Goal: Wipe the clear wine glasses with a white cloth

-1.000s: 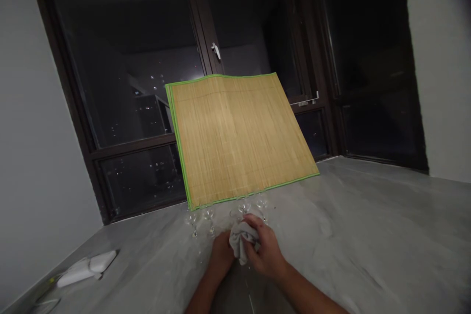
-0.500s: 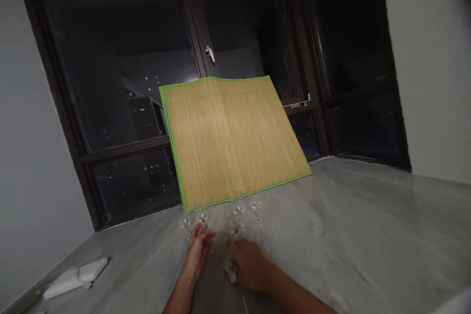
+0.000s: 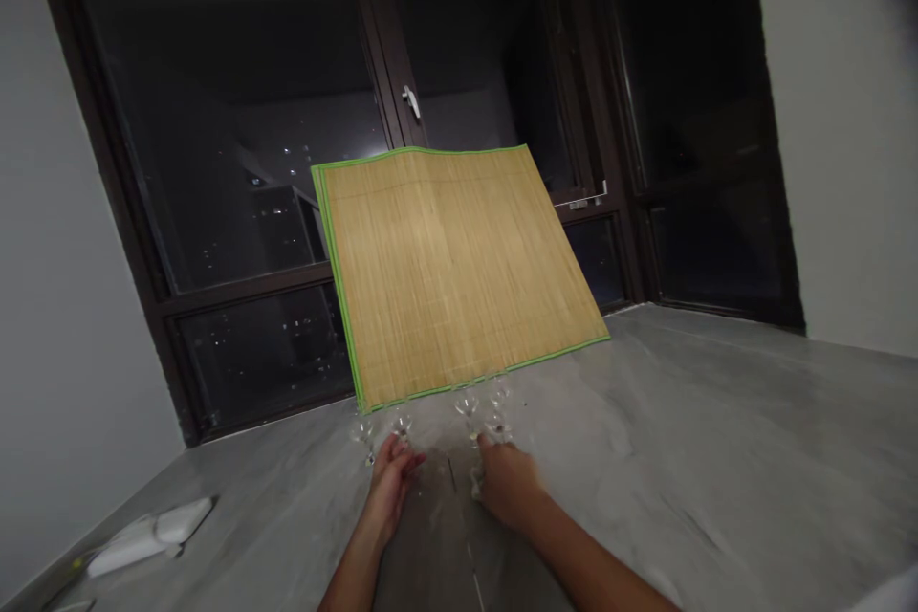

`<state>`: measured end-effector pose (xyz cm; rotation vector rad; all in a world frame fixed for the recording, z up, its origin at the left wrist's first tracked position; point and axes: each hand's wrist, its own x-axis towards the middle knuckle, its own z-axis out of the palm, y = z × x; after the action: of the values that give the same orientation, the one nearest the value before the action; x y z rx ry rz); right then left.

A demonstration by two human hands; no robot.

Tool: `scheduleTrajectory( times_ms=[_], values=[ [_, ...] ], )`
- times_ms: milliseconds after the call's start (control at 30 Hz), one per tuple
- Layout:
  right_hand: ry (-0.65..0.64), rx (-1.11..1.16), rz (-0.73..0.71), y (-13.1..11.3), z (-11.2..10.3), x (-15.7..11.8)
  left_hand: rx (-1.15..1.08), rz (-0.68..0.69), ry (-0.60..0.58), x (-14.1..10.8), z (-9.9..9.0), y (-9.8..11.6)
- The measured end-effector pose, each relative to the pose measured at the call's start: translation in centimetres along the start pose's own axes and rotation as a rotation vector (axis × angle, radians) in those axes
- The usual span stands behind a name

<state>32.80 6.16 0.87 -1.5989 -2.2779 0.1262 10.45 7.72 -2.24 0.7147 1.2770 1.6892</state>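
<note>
I am positioning the left hand (image 3: 391, 483) just beside a stemmed glass (image 3: 403, 424), its fingers parting loosely; contact is not showing clearly. I am curling the fingers of the right hand (image 3: 508, 486) narrowly around a pale cloth (image 3: 475, 484), mostly hidden, below two other glasses (image 3: 467, 404). A further glass (image 3: 362, 435) is standing at the far left of the group. Behind the glassware, a green-edged mat (image 3: 459, 268) is standing before the dark window (image 3: 236, 115), its lower edge resting on the grey surface (image 3: 645, 459).

Single head-mounted view: faces forward and down across the counter (image 3: 688, 459) toward the windows (image 3: 236, 134), at arm's reach from the hands.
</note>
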Motion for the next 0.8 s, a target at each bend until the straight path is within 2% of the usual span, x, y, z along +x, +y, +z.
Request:
scheduleTrajectory(
  times_ms=[100, 333, 467, 600, 800],
  values=[
    [0.027, 0.015, 0.064, 0.6, 0.5, 0.6, 0.011, 0.003, -0.017, 0.0, 0.0, -0.1],
    [0.045, 0.007, 0.111, 1.5, 1.4, 1.3, 0.021, 0.023, -0.076, -0.1, 0.1, 0.2],
    [0.049, 0.011, 0.076, 1.4, 1.1, 1.2, -0.059, 0.021, -0.041, -1.0, 0.8, 0.3],
    [0.046, 0.017, 0.017, 1.5, 1.1, 1.4, -0.11, 0.021, -0.097, -2.0, 2.0, 0.1],
    [0.046, 0.035, 0.006, 1.9, 1.4, 1.5, -0.093, 0.071, -0.096, -2.0, 3.4, -1.0]
  ],
)
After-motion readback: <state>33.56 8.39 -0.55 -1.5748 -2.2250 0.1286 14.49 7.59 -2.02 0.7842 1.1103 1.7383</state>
